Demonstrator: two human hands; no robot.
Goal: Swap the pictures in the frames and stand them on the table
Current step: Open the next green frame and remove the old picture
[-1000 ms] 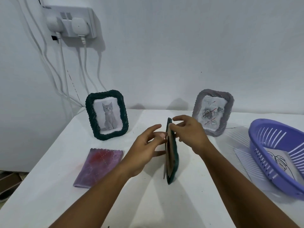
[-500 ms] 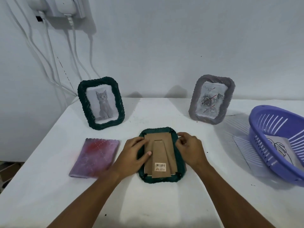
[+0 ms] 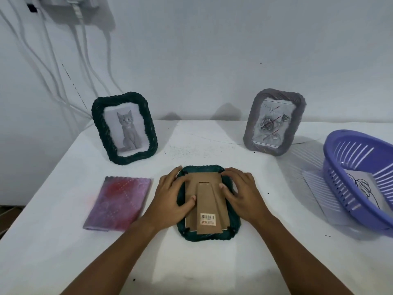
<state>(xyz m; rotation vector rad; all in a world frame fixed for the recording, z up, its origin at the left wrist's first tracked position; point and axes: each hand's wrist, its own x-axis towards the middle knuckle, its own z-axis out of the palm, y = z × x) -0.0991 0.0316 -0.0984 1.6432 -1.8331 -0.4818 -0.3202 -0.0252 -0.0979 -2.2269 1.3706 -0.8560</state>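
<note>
Dark green woven frame (image 3: 207,236) lies face down, near centre, cardboard back (image 3: 204,201) exposed; left hand (image 3: 170,198) and right hand (image 3: 242,193) press spread fingers on it, probably steadying it to undo the clips

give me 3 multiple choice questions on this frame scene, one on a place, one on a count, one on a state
1. Where is the drawing of a flower?
A. in the basket
B. under the cloth
C. on the wall

2. How many frames stand upright?
A. one
B. two
C. three

3. How does the frame under the hands lie?
A. face up
B. on edge
C. face down

Answers:
1 A: the drawing lies inside the purple basket.
2 B: the cat frame and the rose frame stand.
3 C: the green frame shows its cardboard back, left hand and right hand on it.
</note>
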